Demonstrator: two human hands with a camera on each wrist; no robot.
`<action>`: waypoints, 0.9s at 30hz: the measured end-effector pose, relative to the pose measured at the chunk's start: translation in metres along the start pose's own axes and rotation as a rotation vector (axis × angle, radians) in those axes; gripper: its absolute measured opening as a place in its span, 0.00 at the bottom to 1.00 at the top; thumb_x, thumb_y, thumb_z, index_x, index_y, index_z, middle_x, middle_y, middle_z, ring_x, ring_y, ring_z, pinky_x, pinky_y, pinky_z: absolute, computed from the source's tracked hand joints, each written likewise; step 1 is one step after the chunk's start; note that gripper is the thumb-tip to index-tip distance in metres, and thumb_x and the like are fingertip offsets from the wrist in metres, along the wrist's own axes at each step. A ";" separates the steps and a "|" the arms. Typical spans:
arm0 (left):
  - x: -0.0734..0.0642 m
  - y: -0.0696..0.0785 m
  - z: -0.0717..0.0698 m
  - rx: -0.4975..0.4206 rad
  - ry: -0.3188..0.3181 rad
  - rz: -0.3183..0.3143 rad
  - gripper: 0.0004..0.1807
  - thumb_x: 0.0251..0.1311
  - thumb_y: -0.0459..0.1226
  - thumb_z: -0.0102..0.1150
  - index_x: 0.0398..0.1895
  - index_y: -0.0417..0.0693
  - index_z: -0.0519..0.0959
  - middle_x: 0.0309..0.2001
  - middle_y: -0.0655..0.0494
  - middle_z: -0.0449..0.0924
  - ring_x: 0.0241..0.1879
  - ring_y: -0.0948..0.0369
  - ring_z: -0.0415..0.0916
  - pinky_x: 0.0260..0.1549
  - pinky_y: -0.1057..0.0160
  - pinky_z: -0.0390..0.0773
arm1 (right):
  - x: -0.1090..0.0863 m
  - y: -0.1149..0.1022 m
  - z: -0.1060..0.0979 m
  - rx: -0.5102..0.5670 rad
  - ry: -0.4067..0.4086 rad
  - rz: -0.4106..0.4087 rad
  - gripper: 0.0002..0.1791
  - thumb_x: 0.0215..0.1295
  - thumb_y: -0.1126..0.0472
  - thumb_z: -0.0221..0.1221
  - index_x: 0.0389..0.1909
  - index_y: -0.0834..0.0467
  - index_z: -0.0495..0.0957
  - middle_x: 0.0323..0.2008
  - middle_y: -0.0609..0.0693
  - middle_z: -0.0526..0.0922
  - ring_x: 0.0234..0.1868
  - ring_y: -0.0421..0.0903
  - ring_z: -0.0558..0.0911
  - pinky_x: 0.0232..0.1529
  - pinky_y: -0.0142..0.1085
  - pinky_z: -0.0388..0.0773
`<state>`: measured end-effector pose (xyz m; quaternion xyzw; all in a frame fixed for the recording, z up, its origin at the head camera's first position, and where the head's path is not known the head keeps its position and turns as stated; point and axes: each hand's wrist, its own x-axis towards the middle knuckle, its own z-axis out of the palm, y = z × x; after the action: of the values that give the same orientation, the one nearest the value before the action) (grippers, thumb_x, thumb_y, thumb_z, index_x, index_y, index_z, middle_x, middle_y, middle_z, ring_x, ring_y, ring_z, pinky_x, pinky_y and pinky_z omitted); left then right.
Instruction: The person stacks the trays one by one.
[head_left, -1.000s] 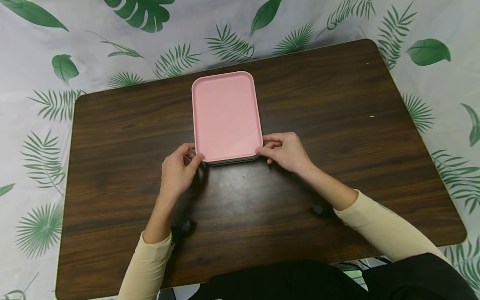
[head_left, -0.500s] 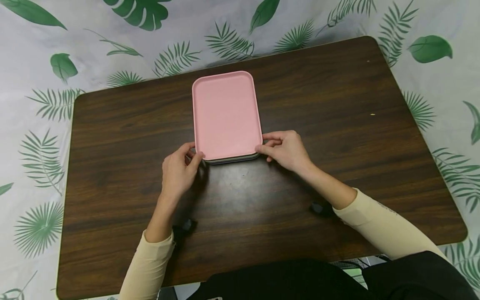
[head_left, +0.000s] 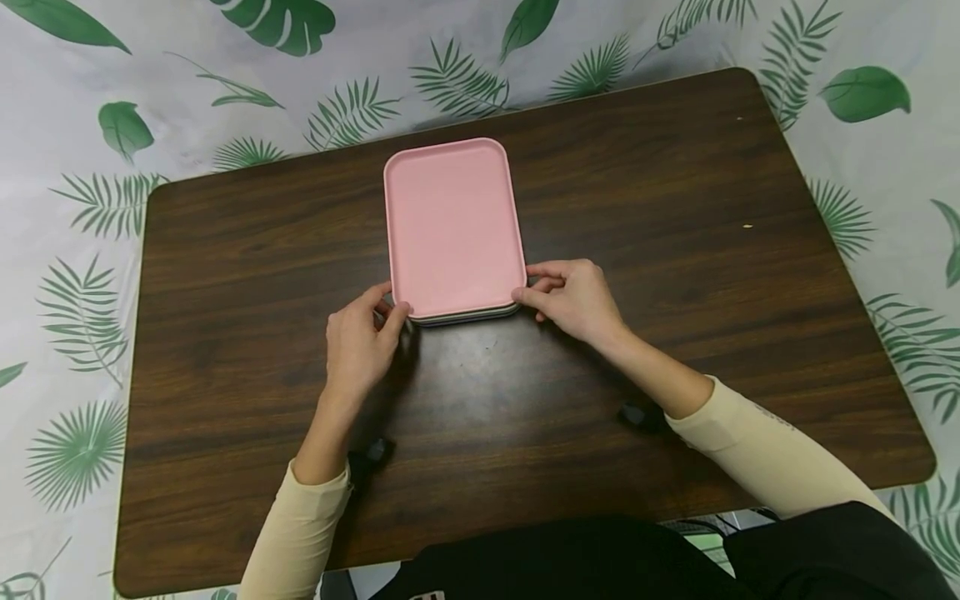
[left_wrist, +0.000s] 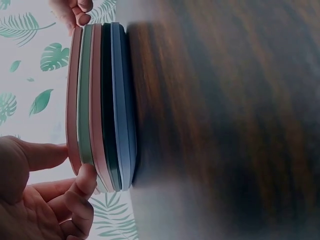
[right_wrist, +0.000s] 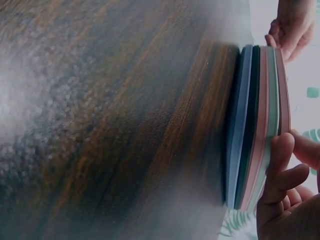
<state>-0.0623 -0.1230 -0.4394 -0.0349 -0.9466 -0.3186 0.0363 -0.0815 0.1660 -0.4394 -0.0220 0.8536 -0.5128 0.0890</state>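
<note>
A pink rectangular tray (head_left: pixel 457 229) with rounded corners lies on top of a stack of several trays. Below it in the left wrist view come a green tray (left_wrist: pixel 85 105), another pink tray (left_wrist: pixel 97 110), a dark green tray (left_wrist: pixel 110 120) and a blue tray (left_wrist: pixel 121 110) at the bottom. My left hand (head_left: pixel 362 346) pinches the near left corner of the top pink tray, thumb on its rim and fingers at the side. At the near right corner, my right hand (head_left: pixel 577 304) pinches that same tray likewise. The fingertips under the rim are hidden in the head view.
The stack stands on a dark wood-grain table (head_left: pixel 247 333), toward its back edge. Behind it hangs a white leaf-patterned cloth (head_left: pixel 247 75). Two small black objects show by the forearms, one by the left (head_left: pixel 378 452) and one by the right (head_left: pixel 633 414).
The head view has shifted slightly. Both hands keep hold of the same corners, and a little more of the lower rims shows beneath the top tray's near edge.
</note>
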 end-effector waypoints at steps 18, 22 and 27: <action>-0.003 -0.005 0.004 -0.033 0.024 0.035 0.21 0.65 0.42 0.62 0.57 0.40 0.80 0.28 0.52 0.82 0.16 0.61 0.69 0.21 0.58 0.66 | 0.001 0.005 -0.002 0.094 -0.033 0.026 0.19 0.68 0.55 0.62 0.51 0.66 0.82 0.29 0.53 0.87 0.20 0.47 0.83 0.23 0.31 0.76; -0.002 -0.005 0.005 -0.041 0.025 0.031 0.21 0.65 0.42 0.62 0.56 0.39 0.80 0.29 0.53 0.82 0.16 0.61 0.69 0.15 0.60 0.65 | 0.001 0.007 -0.002 0.114 -0.029 0.021 0.18 0.68 0.56 0.62 0.50 0.65 0.83 0.29 0.54 0.87 0.19 0.47 0.83 0.23 0.30 0.75; -0.001 -0.005 0.004 -0.045 0.019 0.020 0.21 0.64 0.42 0.62 0.56 0.39 0.80 0.29 0.52 0.82 0.16 0.61 0.69 0.16 0.60 0.65 | 0.001 0.008 -0.002 0.125 -0.028 0.010 0.17 0.68 0.56 0.62 0.50 0.65 0.83 0.29 0.55 0.87 0.18 0.47 0.82 0.22 0.29 0.74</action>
<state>-0.0618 -0.1243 -0.4455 -0.0422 -0.9384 -0.3396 0.0477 -0.0822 0.1711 -0.4453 -0.0194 0.8187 -0.5642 0.1048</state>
